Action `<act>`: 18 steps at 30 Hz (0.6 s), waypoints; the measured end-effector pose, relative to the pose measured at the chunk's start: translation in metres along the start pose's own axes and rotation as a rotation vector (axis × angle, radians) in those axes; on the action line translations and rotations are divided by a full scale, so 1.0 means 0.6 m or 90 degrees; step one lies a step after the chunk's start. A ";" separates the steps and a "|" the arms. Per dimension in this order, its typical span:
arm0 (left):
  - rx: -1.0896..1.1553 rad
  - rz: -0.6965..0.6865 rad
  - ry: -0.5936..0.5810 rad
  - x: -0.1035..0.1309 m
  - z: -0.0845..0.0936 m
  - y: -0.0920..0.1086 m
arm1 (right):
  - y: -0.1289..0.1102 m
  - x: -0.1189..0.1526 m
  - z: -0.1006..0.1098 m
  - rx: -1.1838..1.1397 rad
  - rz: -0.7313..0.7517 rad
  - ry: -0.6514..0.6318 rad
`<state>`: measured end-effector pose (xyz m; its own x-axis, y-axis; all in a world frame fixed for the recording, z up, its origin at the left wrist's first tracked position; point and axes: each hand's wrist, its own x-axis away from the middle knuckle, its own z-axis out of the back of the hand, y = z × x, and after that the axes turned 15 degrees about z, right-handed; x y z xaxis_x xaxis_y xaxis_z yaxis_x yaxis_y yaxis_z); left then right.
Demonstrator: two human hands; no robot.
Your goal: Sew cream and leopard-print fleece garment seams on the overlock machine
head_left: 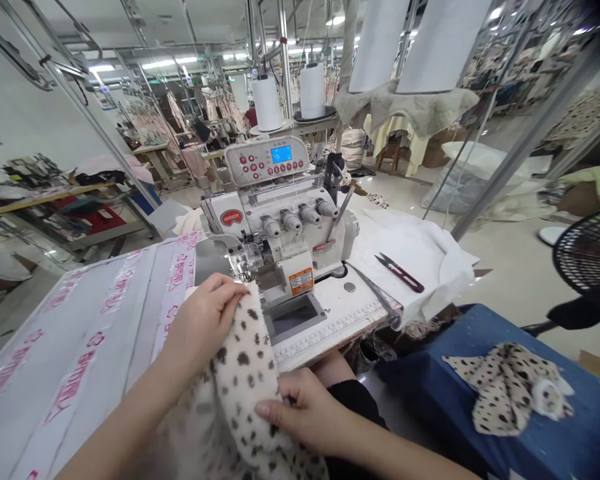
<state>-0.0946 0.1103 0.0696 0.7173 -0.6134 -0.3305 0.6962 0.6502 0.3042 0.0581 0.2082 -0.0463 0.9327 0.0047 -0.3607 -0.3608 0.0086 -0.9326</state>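
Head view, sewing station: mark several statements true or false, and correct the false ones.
1. The left hand grips the spotted fabric in front of the overlock sewing machine. True.
2. The right hand holds the thread snips. False: it holds the spotted fabric; the snips lie on white cloth.
3. The machine's display is lit blue. True.
4. The black fan is at the left edge of the view. False: it is at the right edge.
5. A spotted bow-like piece lies on the blue cover. True.
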 end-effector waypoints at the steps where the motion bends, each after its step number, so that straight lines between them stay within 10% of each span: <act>1: -0.050 -0.044 0.037 0.004 -0.003 0.000 | -0.001 -0.001 0.000 -0.001 0.004 -0.001; 7: -0.231 -0.210 0.143 0.038 -0.028 0.010 | -0.013 -0.005 -0.001 0.008 0.013 -0.002; 18: -0.226 -0.116 0.151 0.045 -0.049 0.025 | -0.025 -0.014 0.009 0.032 -0.037 0.020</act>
<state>-0.0657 0.1168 0.0388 0.5295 -0.6391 -0.5578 0.7276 0.6802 -0.0887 0.0556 0.2132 -0.0291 0.9515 -0.0289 -0.3063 -0.3043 0.0583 -0.9508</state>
